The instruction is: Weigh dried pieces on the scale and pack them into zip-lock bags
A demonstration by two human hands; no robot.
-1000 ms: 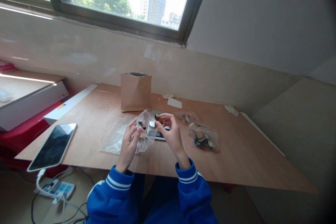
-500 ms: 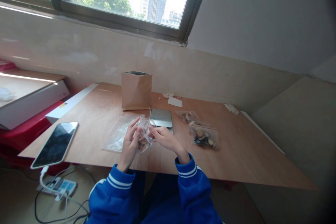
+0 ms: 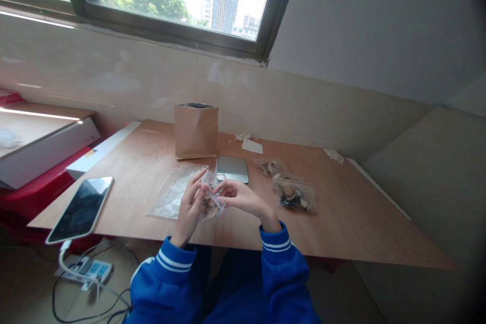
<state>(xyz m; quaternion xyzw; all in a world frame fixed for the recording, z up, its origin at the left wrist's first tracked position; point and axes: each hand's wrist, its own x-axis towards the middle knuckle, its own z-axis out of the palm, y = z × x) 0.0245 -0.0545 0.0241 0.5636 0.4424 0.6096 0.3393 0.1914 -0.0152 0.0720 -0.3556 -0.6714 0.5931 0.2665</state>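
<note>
My left hand [image 3: 192, 206] grips the left side of a small clear zip bag [image 3: 211, 207] with brown dried pieces in its lower part. At the bag's upper right edge, the fingers of my right hand [image 3: 241, 196] pinch the plastic. The bag is held tilted, just above the front of the table. Under and left of it lie flat clear plastic bags [image 3: 165, 200], partly covered by my left hand. Directly behind my hands is a flat scale with a silver plate [image 3: 231, 168].
A brown paper pouch [image 3: 196, 131] stands upright behind the scale. Filled zip bags [image 3: 294, 196] of dried pieces lie to the right. A phone [image 3: 81, 209] on a charging cable overhangs the table's front left edge. Paper scraps [image 3: 252, 146] lie near the wall.
My right hand has shifted slightly right along the bag's top edge, its fingers now more curled. The bag's mouth edge looks more spread. My left hand keeps its hold.
</note>
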